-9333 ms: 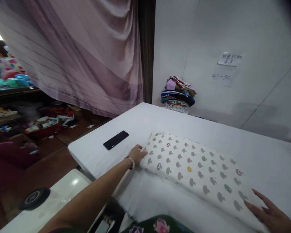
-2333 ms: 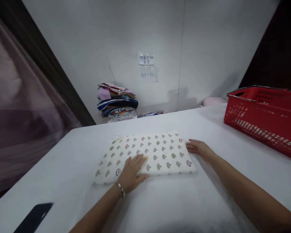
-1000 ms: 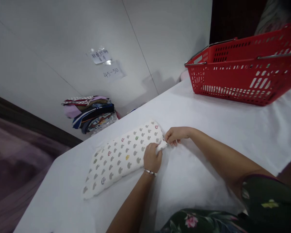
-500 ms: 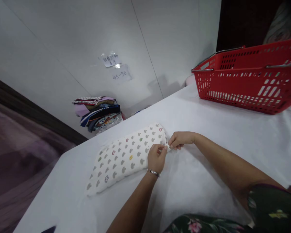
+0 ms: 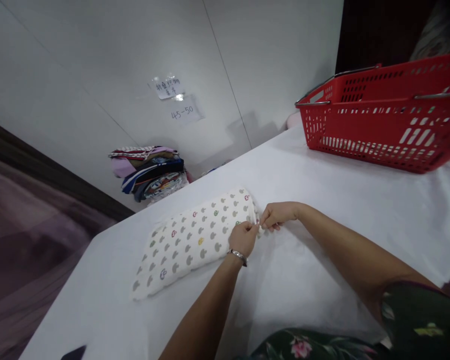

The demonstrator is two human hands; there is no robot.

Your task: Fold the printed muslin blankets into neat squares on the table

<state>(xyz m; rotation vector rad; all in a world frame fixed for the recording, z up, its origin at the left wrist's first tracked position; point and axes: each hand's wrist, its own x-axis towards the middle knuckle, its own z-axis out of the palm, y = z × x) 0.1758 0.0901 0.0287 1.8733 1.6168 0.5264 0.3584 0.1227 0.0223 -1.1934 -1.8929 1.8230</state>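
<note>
A white pillow (image 5: 187,242) printed with small grey and coloured mushrooms lies flat on the white-covered table (image 5: 322,200). Both hands meet at its right end. My left hand (image 5: 243,238), a bracelet on its wrist, is closed and pinches the edge of the pillow cover. My right hand (image 5: 278,215) is closed too, pinching the same edge from the other side. The fingertips of both hands nearly touch. What sits between them is too small to make out beyond the cloth.
A red plastic basket (image 5: 390,120) with metal handles stands at the back right of the table. A stack of folded clothes (image 5: 150,172) sits against the white wall, under two paper notes (image 5: 176,100). A dark phone corner (image 5: 73,353) shows at the bottom left.
Since one second ago my left hand shifted from gripping the pillow's corner to pinching its edge beside my right hand. Earlier, both hands lay flat, smoothing the pillow.
</note>
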